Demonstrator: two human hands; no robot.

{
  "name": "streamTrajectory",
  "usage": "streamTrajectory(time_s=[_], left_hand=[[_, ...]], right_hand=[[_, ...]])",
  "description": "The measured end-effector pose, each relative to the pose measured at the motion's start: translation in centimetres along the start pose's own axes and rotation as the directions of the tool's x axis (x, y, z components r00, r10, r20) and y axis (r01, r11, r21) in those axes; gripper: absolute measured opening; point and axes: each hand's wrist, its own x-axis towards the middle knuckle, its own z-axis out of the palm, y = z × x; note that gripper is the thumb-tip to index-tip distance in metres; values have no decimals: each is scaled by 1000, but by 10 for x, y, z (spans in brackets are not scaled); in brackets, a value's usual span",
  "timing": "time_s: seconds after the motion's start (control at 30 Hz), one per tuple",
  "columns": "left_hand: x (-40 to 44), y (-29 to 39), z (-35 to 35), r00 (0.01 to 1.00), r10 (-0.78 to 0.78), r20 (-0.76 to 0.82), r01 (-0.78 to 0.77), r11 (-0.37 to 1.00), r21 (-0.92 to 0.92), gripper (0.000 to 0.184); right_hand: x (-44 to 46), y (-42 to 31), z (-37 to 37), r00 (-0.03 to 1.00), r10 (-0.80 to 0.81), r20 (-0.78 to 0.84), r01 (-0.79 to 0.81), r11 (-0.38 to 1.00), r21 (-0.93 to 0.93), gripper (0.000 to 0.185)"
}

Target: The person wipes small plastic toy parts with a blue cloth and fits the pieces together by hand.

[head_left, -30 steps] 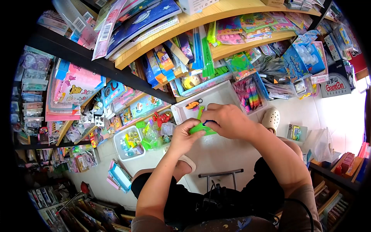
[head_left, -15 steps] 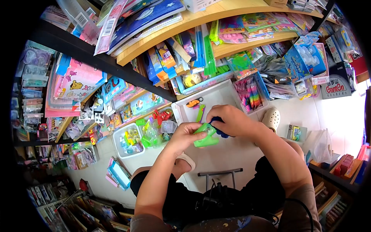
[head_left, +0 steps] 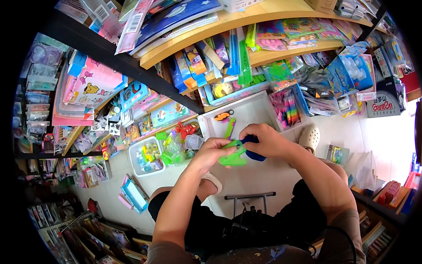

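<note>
My left hand [head_left: 211, 153] is closed on a bright green plastic toy piece [head_left: 234, 159] with an opening in it; its exact kind is unclear. Just to the right, my right hand [head_left: 269, 140] grips a dark blue object [head_left: 255, 155], partly covered by my fingers. The green and blue pieces are side by side; I cannot tell whether they touch. Beyond my hands stands a shallow white box [head_left: 203, 127] holding an orange-and-black item [head_left: 223, 115] and a slim green piece [head_left: 230, 128].
Left of my hands are a white tub [head_left: 132, 159] of small items and a pile with clear and green toys [head_left: 174, 148]. Wooden shelves [head_left: 184, 33] packed with stationery rise ahead. A metal-legged stool [head_left: 250, 196] is between my legs. A Ganten carton [head_left: 383, 100] stands at right.
The blue object has turned in my right hand, showing a smoother, broader side. The green piece has tilted slightly in my left hand. The view has shifted a little.
</note>
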Motion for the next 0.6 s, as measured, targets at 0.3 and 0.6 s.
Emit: streamTrajectory(time_s=[0.3,0.6], left_hand=[[-1,-3,3,999,26,18,-29,980,199,20],[1,-8,4,998,69,-11,-64,959,275,24]], right_hand=[[-3,9,11,973,229,28,-230,950,211,17],[-8,6,19,942,334,-37,-321,928,191,14]])
